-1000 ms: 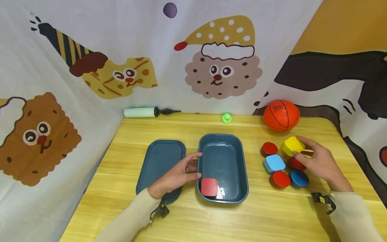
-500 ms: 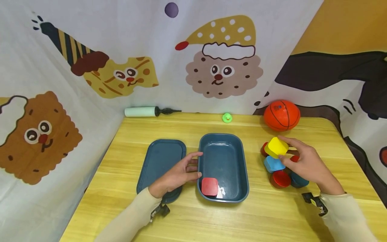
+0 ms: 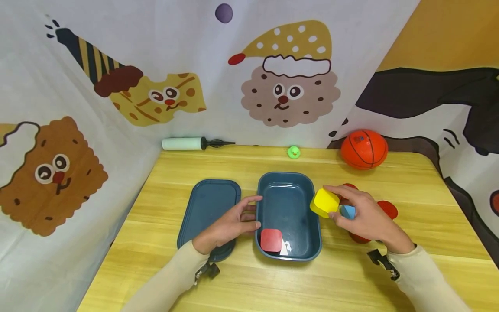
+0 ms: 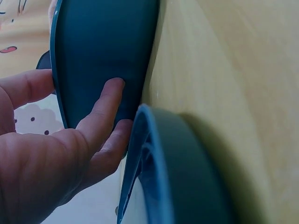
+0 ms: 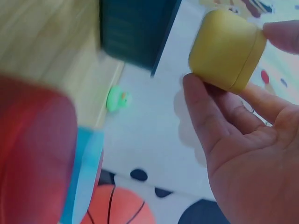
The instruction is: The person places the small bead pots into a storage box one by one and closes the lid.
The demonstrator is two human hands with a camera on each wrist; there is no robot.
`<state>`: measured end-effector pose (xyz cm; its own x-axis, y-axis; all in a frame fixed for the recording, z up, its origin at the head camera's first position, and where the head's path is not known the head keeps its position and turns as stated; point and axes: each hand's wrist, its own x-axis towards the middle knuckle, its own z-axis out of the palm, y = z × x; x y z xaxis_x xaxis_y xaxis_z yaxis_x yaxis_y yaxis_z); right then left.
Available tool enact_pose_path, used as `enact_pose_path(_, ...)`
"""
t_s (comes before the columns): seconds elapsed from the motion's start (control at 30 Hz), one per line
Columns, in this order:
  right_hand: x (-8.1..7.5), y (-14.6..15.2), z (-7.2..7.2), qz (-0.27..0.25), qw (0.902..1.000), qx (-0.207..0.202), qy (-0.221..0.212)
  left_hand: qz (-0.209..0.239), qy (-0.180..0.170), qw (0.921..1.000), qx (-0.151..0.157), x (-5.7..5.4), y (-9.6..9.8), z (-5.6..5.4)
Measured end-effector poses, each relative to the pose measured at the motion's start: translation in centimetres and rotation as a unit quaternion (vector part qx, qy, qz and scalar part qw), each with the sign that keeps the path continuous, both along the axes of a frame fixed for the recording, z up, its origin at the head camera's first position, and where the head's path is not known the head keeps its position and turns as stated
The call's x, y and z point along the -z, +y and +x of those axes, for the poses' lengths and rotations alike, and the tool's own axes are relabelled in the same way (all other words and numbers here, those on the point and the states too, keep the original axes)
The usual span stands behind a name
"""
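Note:
My right hand (image 3: 366, 221) pinches a small yellow box with rounded corners and a lid seam (image 5: 226, 51) between thumb and fingertips. The yellow box is held up at the right rim of a dark blue rectangular container (image 3: 286, 208). A red square box (image 3: 271, 240) sits in that container's near left corner. At the opposite side, my left hand (image 3: 230, 226) rests its extended fingertips against the outer wall and rim, as the left wrist view shows. Beneath that hand's wrist lies a dark blue lid (image 3: 210, 197), its near part covered by the arm.
Red boxes (image 3: 387, 209) and a light blue box (image 3: 347, 211) stand right of the container, partly hidden by my right hand. Along the table's back edge are a pale green hand pump (image 3: 183, 144), a green toy duck (image 3: 294, 152) and an orange basketball (image 3: 364, 149).
My right hand has lifted the yellow box from among the other boxes and carried it left to the container's right rim. The left hand stays at the container's left side.

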<state>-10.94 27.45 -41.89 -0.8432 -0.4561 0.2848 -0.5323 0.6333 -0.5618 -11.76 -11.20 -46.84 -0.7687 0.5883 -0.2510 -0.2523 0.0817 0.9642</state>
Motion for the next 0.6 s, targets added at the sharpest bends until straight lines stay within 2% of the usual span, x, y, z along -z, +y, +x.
enact_pose_path(0.1, 0.1, -1.0, 0.2, 0.004, 0.9997, -0.022, -0.006, -0.001, -0.001, 1.0000, 0.000, 0.0, 0.0, 0.0)
enact_pose_path(0.43, 1.3, -4.3, 0.7, 0.035, 0.9942, -0.100, 0.014, 0.004, -0.004, 1.0000, 0.004, 0.1, -0.1, -0.3)
enact_pose_path(0.6, 1.6, -5.4, 1.1, 0.065, 0.9910, -0.117, 0.004, 0.005, -0.007, 0.9999, 0.006, 0.1, -0.1, -0.3)
